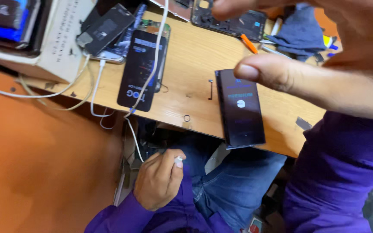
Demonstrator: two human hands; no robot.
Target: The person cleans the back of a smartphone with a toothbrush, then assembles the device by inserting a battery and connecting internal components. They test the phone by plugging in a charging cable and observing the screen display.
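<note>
Left hand: the left hand (158,183) sat low, below the tabletop edge and over the lap, its fingers curled shut around the plug end of a white cable (131,129), the small white tip showing at the thumb.
Cable: from that fist it ran up over the tabletop edge, crossed the long black box, and left the view at the top.
Right hand: the right hand (324,56) hung close to the camera, blurred, fingers loosely apart with the thumb pointing left; it held nothing.
Black screen panel: a dark phone-sized panel (240,108) lay just under that thumb, its lower end reaching over the near edge of the tabletop.
Black box: a long black box (141,69) lay left of the panel, well apart from it, resting partly on a phone.
Tabletop: the pale wooden tabletop (191,64) carried the lot.
Back edge: an opened phone frame (229,19) lay at the far side, a blue cloth (296,32) to its right.
Far left: a white carton (63,43) stood at the corner.
Lap: blue jeans (234,181) and purple sleeves showed below.
</note>
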